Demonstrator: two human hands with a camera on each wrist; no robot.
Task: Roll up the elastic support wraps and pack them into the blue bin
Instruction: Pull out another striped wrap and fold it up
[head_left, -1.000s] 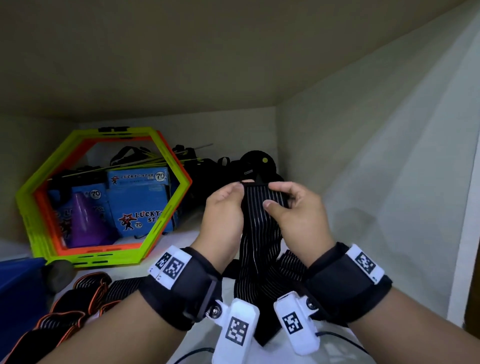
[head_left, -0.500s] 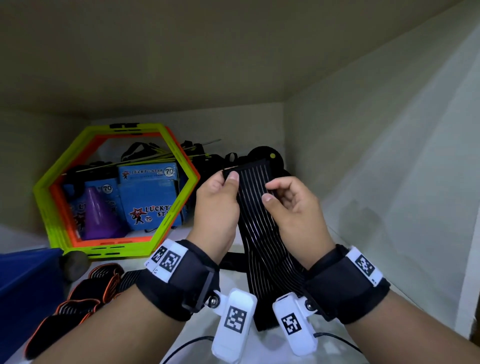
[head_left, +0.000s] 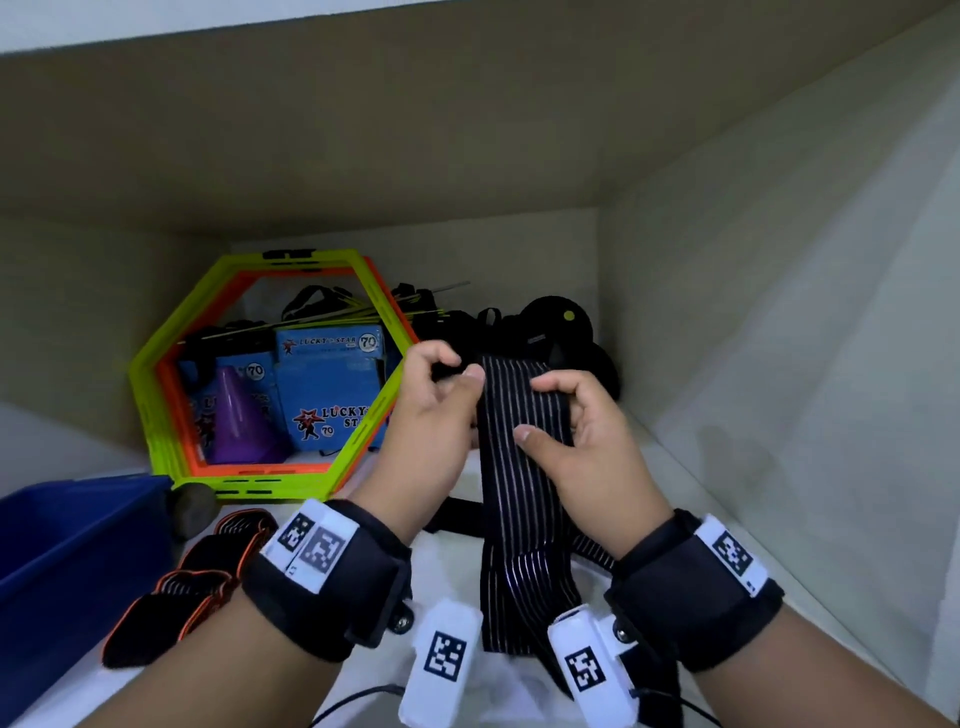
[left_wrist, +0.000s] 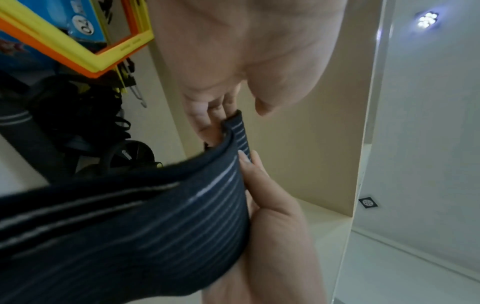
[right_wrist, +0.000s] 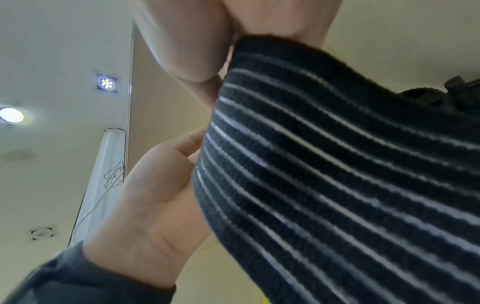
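Note:
A black elastic wrap with thin white stripes (head_left: 514, 483) hangs in front of me over the white shelf, its lower end trailing down between my wrists. My left hand (head_left: 441, 400) pinches the wrap's top left corner between thumb and curled fingers. My right hand (head_left: 566, 421) grips the right edge just below the top, thumb on the front face. The wrap (left_wrist: 155, 226) fills the lower left wrist view, and the wrap (right_wrist: 337, 164) covers the right of the right wrist view. The blue bin (head_left: 62, 561) stands at the lower left.
Black wraps with orange edging (head_left: 192, 577) lie on the shelf beside the bin. A green and orange hexagon frame (head_left: 156, 395) leans at the back, with blue boxes (head_left: 332, 384) and a purple cone (head_left: 239, 421) behind it. Black gear (head_left: 561, 322) fills the back corner. A wall closes the right side.
The top end of the wrap, held up flat half a second ago, is now bent over backward at my fingertips. Both hands stay at the same height.

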